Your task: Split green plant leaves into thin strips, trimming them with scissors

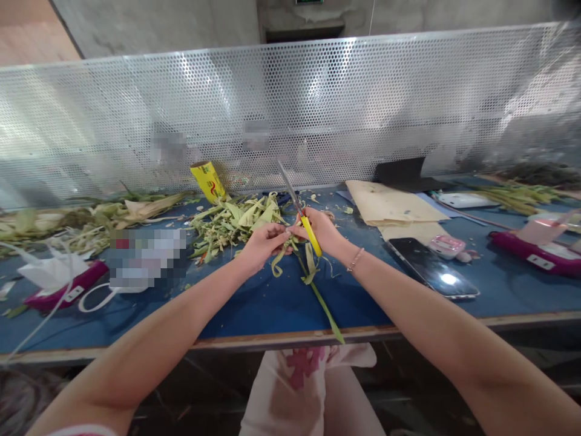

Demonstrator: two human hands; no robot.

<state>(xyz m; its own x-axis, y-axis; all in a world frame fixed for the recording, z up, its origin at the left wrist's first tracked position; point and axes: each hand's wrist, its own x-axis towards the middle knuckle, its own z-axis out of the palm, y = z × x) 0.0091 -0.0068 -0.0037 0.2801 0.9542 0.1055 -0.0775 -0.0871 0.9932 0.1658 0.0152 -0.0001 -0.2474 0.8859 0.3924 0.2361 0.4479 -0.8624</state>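
Left hand (265, 243) pinched leafy green stem (325, 306) at frame center; right hand (320, 226) gripped yellow-handled scissors (310, 234), blades (289, 186) toward upper left. Stem lay below hands, long axis running to lower right, right hand nearer.

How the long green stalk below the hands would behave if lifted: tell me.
The long green stalk is probably light, being so slender. Its fairly straight run suggests some stiffness, though so thin a piece may still bend.
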